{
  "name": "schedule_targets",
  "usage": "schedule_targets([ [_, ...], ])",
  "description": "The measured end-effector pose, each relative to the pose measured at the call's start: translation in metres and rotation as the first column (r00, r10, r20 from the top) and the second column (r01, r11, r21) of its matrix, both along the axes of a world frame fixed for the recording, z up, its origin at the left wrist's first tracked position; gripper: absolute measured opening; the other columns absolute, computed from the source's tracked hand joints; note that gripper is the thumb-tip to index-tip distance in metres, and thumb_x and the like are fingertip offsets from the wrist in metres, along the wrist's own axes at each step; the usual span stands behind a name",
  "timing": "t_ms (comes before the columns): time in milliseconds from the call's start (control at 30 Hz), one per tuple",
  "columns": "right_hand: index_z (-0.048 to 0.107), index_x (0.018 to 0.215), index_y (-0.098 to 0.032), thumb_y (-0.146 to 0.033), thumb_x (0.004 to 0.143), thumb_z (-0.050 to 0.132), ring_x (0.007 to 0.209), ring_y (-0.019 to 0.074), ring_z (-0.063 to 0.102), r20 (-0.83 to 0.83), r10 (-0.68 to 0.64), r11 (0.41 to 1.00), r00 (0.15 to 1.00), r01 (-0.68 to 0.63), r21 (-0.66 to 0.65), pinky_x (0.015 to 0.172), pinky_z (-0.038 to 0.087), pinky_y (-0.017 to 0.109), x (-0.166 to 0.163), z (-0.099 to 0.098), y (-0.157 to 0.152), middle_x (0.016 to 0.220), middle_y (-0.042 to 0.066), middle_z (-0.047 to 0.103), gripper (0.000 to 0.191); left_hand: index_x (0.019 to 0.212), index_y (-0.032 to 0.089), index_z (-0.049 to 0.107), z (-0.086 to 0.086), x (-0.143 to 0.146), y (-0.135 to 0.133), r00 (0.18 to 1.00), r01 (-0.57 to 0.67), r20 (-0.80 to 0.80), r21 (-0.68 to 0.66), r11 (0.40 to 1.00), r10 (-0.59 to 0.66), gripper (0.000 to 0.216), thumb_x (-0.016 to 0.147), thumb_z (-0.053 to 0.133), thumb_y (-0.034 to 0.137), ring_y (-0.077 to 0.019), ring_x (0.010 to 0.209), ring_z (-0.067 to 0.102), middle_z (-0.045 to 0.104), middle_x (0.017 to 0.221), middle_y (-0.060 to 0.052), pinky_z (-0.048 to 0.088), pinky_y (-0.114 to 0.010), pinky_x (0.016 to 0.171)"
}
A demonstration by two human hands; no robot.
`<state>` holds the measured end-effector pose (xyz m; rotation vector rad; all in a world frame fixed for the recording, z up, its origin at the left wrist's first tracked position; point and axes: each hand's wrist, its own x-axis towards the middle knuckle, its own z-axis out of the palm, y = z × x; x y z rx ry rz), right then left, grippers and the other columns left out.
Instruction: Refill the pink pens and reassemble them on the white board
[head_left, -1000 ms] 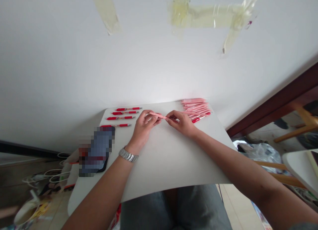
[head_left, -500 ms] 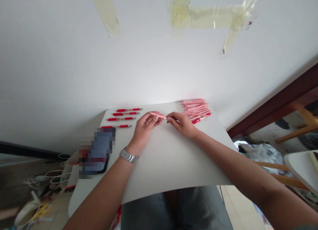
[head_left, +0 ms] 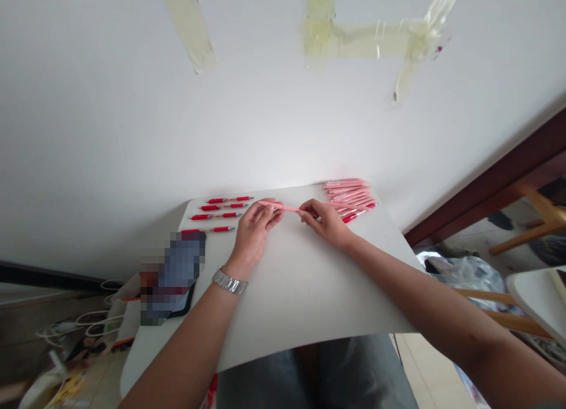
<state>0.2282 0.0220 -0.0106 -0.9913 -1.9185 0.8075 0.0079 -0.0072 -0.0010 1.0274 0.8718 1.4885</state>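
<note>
A slender pink pen (head_left: 289,208) is stretched between my two hands, just above the white table. My left hand (head_left: 253,235), with a metal watch at the wrist, pinches the pen toward its left end. The fingertips of my right hand (head_left: 328,223) close around its right end, hiding that tip. Beyond the right hand lies a pile of pink pens (head_left: 347,192), partly in clear wrapping. A red pen (head_left: 352,217) rests at the near side of this pile, partly covered. Several red pens (head_left: 221,208) lie in a spaced row to the left.
A blurred-out, phone-like dark object (head_left: 181,273) lies on the table's (head_left: 305,303) left side. A white wall (head_left: 274,114) with tape strips rises behind the table. Cables (head_left: 95,320) are on the floor at left; a plastic bag (head_left: 473,273) is at right.
The left hand has shifted slightly left and the right hand slightly right, so more of the pink pen shows between them. The view has tilted up a little.
</note>
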Motion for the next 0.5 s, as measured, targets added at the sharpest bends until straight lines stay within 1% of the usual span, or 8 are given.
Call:
schedule_targets([
  [100,0.065,0.103,-0.021,-0.054,0.108,0.052,0.069,0.0150,0.060,0.047,-0.009,1.000,0.999,0.009,-0.006,0.066,0.044,0.028,0.0002,0.0035,-0.0015,0.084,0.002,0.074,0.035,0.113,0.021,0.074,-0.0012,-0.0008,-0.0001,1.000,-0.002,-0.012,-0.012,1.000,0.002,0.035,0.090,0.084,0.044,-0.0207,0.108,0.076,0.078,0.121,-0.010,0.060,-0.039,0.102],
  [200,0.064,0.093,-0.021,-0.054,0.110,0.046,0.065,0.0141,0.054,0.083,-0.015,1.000,0.996,0.013,0.015,0.065,0.040,0.028,0.0009,0.0054,-0.0016,0.077,0.001,0.069,0.041,0.114,0.021,0.073,-0.0007,-0.0012,-0.0015,0.999,0.009,-0.031,-0.014,1.000,-0.009,0.036,0.090,0.083,0.045,-0.0215,0.109,0.076,0.078,0.121,-0.012,0.059,-0.039,0.103],
  [300,0.063,0.089,-0.022,-0.054,0.112,0.041,0.067,0.0146,0.056,0.092,-0.003,1.000,0.996,0.001,0.023,0.069,0.041,0.029,0.0010,0.0071,-0.0023,0.077,0.001,0.067,0.046,0.113,0.021,0.073,0.0007,-0.0005,-0.0034,0.999,0.033,-0.036,-0.007,0.999,-0.033,0.034,0.092,0.082,0.046,-0.0246,0.119,0.074,0.078,0.123,-0.013,0.058,-0.041,0.105],
  [367,0.061,0.086,-0.022,-0.053,0.113,0.038,0.070,0.0150,0.058,0.089,0.003,1.000,0.996,-0.005,0.024,0.071,0.042,0.029,0.0006,0.0085,-0.0035,0.079,0.002,0.067,0.047,0.113,0.021,0.072,0.0010,-0.0002,-0.0039,0.999,0.040,-0.034,-0.008,0.999,-0.041,0.035,0.092,0.081,0.047,-0.0253,0.121,0.073,0.078,0.124,-0.013,0.058,-0.041,0.104],
  [433,0.062,0.090,-0.022,-0.052,0.112,0.039,0.070,0.0148,0.058,0.082,-0.008,1.000,0.997,0.007,0.019,0.071,0.043,0.029,0.0001,0.0099,-0.0053,0.079,0.001,0.068,0.044,0.113,0.021,0.071,0.0005,-0.0006,-0.0031,0.999,0.024,-0.036,-0.008,1.000,-0.024,0.035,0.092,0.081,0.048,-0.0246,0.118,0.074,0.078,0.121,-0.012,0.059,-0.040,0.102],
  [500,0.064,0.101,-0.022,-0.051,0.110,0.047,0.067,0.0140,0.058,0.075,-0.040,0.999,0.996,0.039,0.017,0.067,0.043,0.028,-0.0003,0.0105,-0.0067,0.083,0.001,0.069,0.035,0.111,0.021,0.071,-0.0009,-0.0018,-0.0013,1.000,-0.016,-0.027,-0.007,1.000,0.016,0.035,0.092,0.082,0.048,-0.0226,0.113,0.075,0.079,0.116,-0.010,0.060,-0.038,0.099],
])
